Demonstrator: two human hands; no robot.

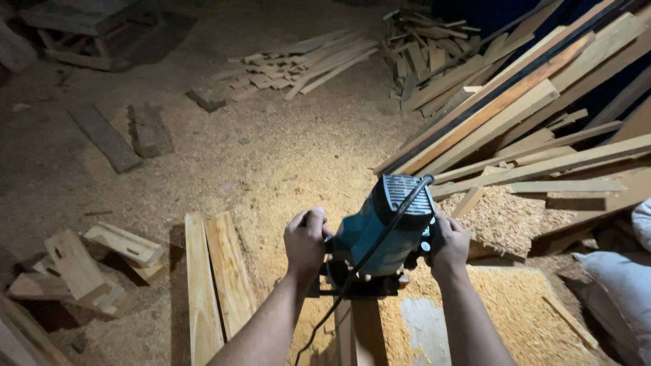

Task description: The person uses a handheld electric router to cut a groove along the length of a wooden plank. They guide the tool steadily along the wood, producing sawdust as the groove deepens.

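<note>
You cannot see the cutting part under the teal router; its black base and your hands hide it. The handles are hidden too, inside your fists. The plank under the tool is cut off by the bottom of the view, and so are your arms. The far corners of the room are dark and hard to make out.

Your left hand has its grip wrapped tight on the left side handle. Your right hand has its grip wrapped tight on the right side handle. The router sits on the plank between your hands, low in the middle of the view.

There is open floor ahead of the tool, covered in sawdust. Two flat boards lie just to the left of your left arm. A big pile of long boards leans close on the right, so that side has little room. A white sack sits at the right edge.

The router stands up tall, tipped a little toward you, with its vented top facing up. Its black cord runs down from the top toward you. The plank's long side runs away from you.
</note>
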